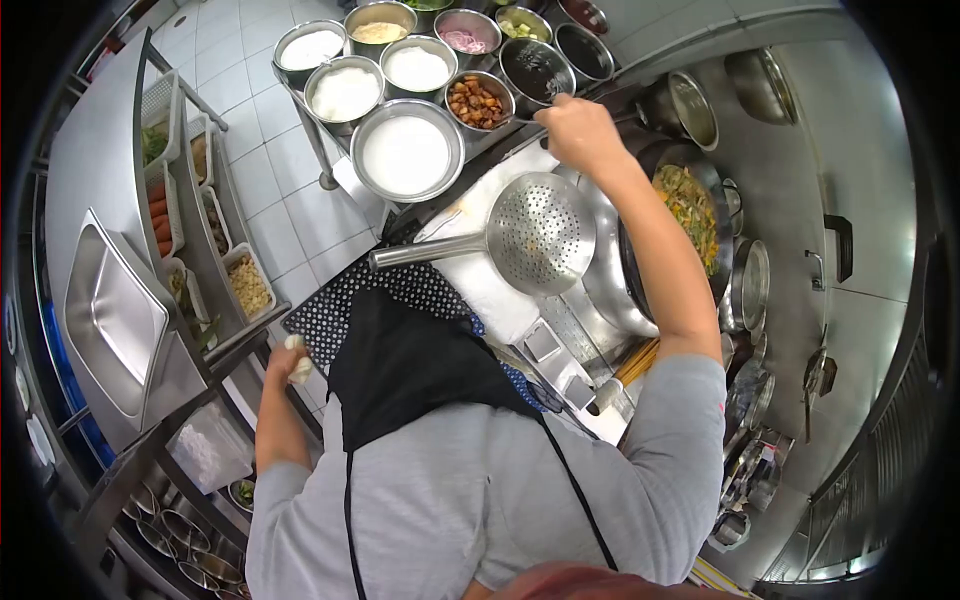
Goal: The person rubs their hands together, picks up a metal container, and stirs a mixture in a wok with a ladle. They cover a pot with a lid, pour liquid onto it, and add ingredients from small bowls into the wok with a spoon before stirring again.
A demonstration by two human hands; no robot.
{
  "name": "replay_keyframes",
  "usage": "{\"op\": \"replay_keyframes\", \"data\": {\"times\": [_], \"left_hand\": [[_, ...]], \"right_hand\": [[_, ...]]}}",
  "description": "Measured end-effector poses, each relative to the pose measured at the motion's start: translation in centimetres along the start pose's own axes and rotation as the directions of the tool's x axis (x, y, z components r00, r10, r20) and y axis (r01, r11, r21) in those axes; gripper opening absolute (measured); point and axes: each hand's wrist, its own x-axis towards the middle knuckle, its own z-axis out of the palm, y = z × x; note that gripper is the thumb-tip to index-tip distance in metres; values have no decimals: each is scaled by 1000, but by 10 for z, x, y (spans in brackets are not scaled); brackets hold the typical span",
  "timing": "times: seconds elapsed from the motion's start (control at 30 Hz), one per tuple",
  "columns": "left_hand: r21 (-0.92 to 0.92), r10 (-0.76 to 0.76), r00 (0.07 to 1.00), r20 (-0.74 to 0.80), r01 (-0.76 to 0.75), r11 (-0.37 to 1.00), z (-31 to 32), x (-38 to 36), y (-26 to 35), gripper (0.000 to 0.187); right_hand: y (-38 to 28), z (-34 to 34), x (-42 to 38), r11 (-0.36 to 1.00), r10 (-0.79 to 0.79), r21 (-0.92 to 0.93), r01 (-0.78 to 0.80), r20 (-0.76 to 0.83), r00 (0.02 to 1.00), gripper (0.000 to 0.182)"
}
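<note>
My right hand (578, 132) is closed at the rim of a steel pot of dark liquid (530, 65). Small pale bits show just past its fingertips; what it grips, I cannot make out. Down at my left side, my left hand (280, 362) is closed around a crumpled white cloth (299, 368). A perforated steel strainer (541, 234) lies in front of me, its handle pointing left. Beyond my right forearm, a dark wok (690, 158) holds yellow and green shredded food (686, 212).
Steel pots crowd the far rack, including a wide pan of white stuff (406, 150) and a pot of browned cubes (478, 102). On the left stand a steel counter (90, 170) and a shelf with a basket of pale cubes (247, 284). Noodle-like sticks (637, 362) lie near my right elbow.
</note>
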Motion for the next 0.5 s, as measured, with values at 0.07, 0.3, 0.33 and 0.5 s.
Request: {"op": "replay_keyframes", "data": {"times": [0.07,0.3,0.33,0.5], "left_hand": [[-43,-83,995,48,85,995,-4,2,-17,33],[-85,-60,997,51,64,994,-13,13,-9,32],[-79,-44,998,51,48,996,-13,15,-1,31],[-26,78,995,58,-77,997,-19,19,38,29]], "right_hand": [[0,22,15,998,-51,-30,53,58,997,10],[-2,-6,30,991,113,-80,-107,73,991,26],[-5,-8,33,990,118,-79,-113,58,991,27],[-23,45,48,991,112,-53,-120,-131,985,13]]}}
